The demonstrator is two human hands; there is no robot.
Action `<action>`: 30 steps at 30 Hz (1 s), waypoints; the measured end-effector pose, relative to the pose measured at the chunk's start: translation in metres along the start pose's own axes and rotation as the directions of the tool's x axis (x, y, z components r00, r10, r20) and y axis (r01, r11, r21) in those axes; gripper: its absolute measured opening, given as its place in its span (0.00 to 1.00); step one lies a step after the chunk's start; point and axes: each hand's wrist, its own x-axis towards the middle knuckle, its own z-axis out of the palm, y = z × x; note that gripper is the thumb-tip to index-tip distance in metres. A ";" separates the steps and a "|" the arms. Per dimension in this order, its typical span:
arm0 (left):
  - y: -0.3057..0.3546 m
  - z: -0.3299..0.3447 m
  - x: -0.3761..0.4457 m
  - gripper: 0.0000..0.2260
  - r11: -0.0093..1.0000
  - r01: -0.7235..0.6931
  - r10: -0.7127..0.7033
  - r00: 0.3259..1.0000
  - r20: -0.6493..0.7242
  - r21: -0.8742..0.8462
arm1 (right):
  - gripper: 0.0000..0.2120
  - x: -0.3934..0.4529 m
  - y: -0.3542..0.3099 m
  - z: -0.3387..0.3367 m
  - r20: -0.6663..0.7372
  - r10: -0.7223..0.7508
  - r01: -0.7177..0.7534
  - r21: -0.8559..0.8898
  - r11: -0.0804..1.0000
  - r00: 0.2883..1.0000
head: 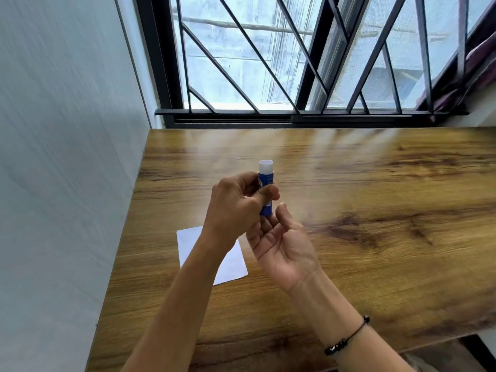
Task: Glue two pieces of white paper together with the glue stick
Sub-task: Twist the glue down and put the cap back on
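A blue glue stick [266,181] with a white top stands upright above the table, uncapped as far as I can tell. My left hand [236,202] grips its barrel, thumb across the front. My right hand [281,242] is palm up just below and to the right, its fingertips at the stick's bottom end; whether they pinch the base is hidden. White paper [230,261] lies flat on the wooden table [349,210] under my left forearm. I cannot tell if it is one sheet or two stacked.
A pale wall [67,157] runs along the table's left edge. A barred window [268,63] stands behind the far edge. A dark beaded bracelet [346,339] is on my right wrist.
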 end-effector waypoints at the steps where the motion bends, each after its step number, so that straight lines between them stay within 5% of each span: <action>1: 0.000 0.000 0.000 0.05 1.000 0.003 -0.003 1.000 -0.001 0.002 | 0.17 0.000 -0.001 0.000 -0.023 0.019 -0.019 -0.008 1.000 1.000; 3: 0.001 -0.001 0.000 0.05 1.000 0.009 -0.009 1.000 -0.006 -0.005 | 0.19 0.001 -0.001 0.000 -0.020 0.019 -0.020 -0.043 0.999 1.000; 6: 0.001 -0.002 0.000 0.05 1.000 0.004 -0.004 1.000 -0.002 -0.007 | 0.08 0.001 -0.001 0.000 0.033 -0.049 0.052 -0.106 0.993 0.998; 16: 0.003 0.001 -0.002 0.05 1.000 -0.012 0.012 1.000 0.016 -0.003 | 0.17 0.001 -0.002 -0.003 -0.015 0.024 -0.023 0.007 1.000 1.000; 19: 0.003 0.001 -0.002 0.05 1.000 -0.007 0.007 1.000 0.010 -0.006 | 0.09 0.000 -0.003 -0.003 0.004 -0.054 0.054 -0.090 0.994 0.999; 21: 0.002 0.001 -0.002 0.05 1.000 -0.009 0.009 1.000 0.009 0.006 | 0.14 0.000 -0.005 -0.006 0.022 -0.095 0.097 -0.089 0.991 0.995; 30: 0.002 0.001 -0.003 0.03 1.000 0.015 -0.015 1.000 0.015 -0.007 | 0.11 -0.004 -0.003 -0.004 0.004 0.030 -0.030 -0.068 0.997 1.000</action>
